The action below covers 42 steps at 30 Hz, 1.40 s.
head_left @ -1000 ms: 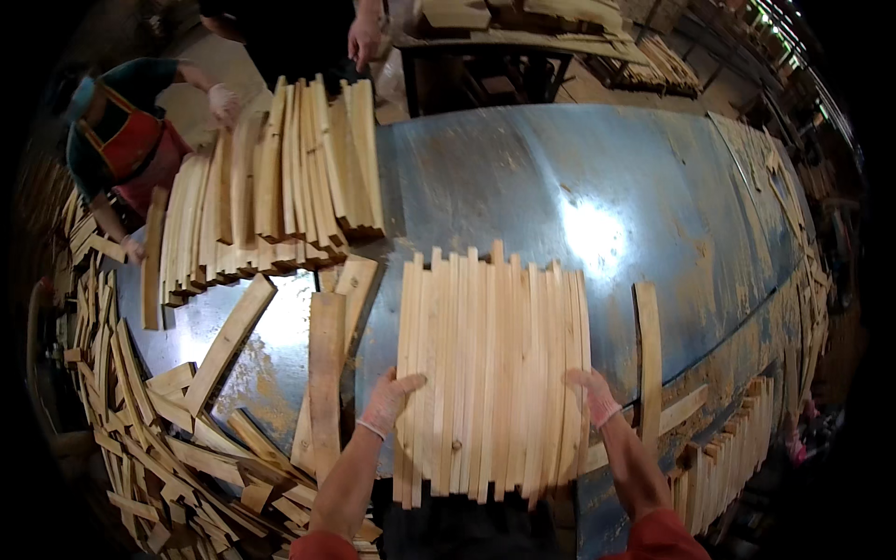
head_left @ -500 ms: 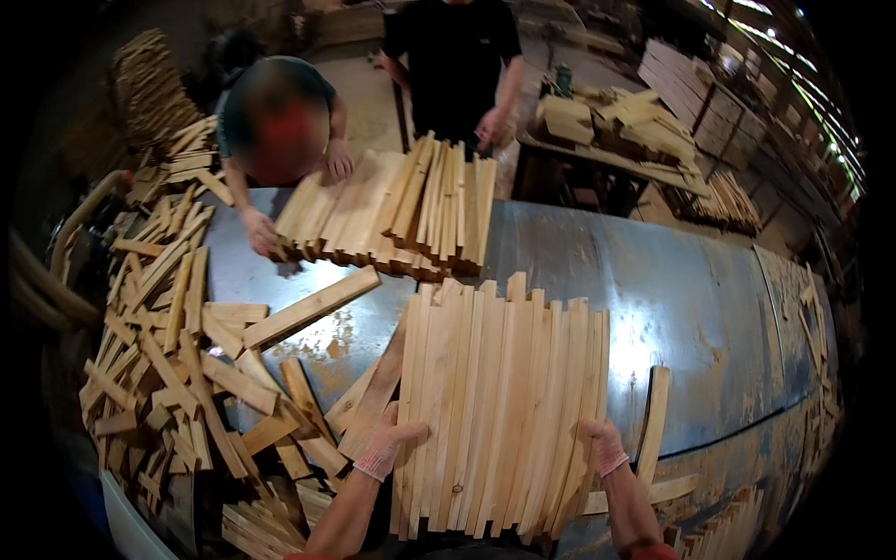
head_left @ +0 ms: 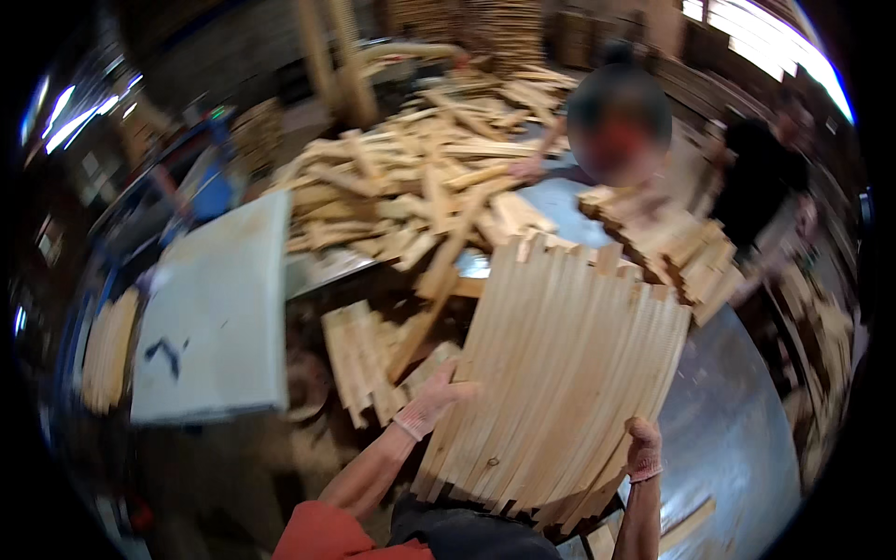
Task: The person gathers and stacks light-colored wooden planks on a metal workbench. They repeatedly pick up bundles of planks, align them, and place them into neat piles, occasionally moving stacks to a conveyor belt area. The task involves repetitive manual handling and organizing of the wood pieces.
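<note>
A wide row of pale wooden strips [head_left: 560,383], lying side by side with uneven ends, is squeezed between my two hands. My left hand [head_left: 436,399], in a light knit glove, presses on the left edge with its thumb over the top. On the opposite edge my right hand [head_left: 643,450], gloved alike, grips lower down, close to my body. The fingers beneath the strips are hidden. Just beyond the far ends lies part of the metal table [head_left: 747,411], which also shows to the right.
Loose wood pieces [head_left: 411,187] are heaped beyond and to the left. A pale flat panel [head_left: 219,317] stands at left, near a small wood bundle [head_left: 359,359]. Across the table, one person [head_left: 621,131] is beside another stack of strips [head_left: 667,243]; a second person in black [head_left: 765,177] stands farther right.
My view has swung left, bringing the pale panel into sight and shifting the co-workers rightward. The strips stay between my hands and now tilt, their far ends leaning right.
</note>
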{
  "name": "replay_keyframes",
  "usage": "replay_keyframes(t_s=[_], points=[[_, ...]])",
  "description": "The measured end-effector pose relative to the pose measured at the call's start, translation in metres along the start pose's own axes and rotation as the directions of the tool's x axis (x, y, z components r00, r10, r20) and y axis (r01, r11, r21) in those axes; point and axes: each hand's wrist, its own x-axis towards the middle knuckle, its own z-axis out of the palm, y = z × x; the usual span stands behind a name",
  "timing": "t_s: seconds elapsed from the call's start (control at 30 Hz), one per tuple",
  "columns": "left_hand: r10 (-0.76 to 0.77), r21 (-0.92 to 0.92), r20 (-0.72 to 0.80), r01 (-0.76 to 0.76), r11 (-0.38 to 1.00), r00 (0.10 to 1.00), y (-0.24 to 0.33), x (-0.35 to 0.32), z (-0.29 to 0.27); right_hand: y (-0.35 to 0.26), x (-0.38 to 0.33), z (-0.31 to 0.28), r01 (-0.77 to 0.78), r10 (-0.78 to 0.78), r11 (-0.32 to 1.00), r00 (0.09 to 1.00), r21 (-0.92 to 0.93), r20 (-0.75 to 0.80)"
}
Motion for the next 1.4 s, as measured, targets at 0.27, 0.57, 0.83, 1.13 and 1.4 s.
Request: replay_keyframes(t_s=[0.27, 0.57, 0.83, 1.13, 1.4], points=[[0.026, -0.203, -0.39, -0.114, 0.973, 0.921, 0.016, -0.183, -0.167, 0.041, 0.017, 0.235, -0.151, 0.192, 0.978, 0.927, -0.146, 0.323], [-0.029, -0.248, -0.628, -0.165, 0.955, 0.778, 0.062, -0.395, -0.396, 0.125, -0.119, 0.573, -0.37, 0.458, 0.886, 0.614, -0.278, 0.643], [-0.045, -0.15, -0.715, -0.09, 0.985, 0.697, 0.054, -0.508, -0.602, 0.276, -0.165, 0.748, -0.303, 0.612, 0.775, 0.577, -0.554, 0.541], [0.039, 0.289, -0.807, 0.336, 0.896, 0.589, 0.107, -0.563, -0.724, 0.379, -0.183, 0.88, -0.439, 0.591, 0.806, 0.578, -0.396, 0.563], [-0.053, 0.308, -0.815, 0.508, 0.805, 0.577, 0.161, -0.551, -0.882, 0.448, -0.184, 1.006, -0.36, 0.499, 0.865, 0.68, -0.348, 0.537]])
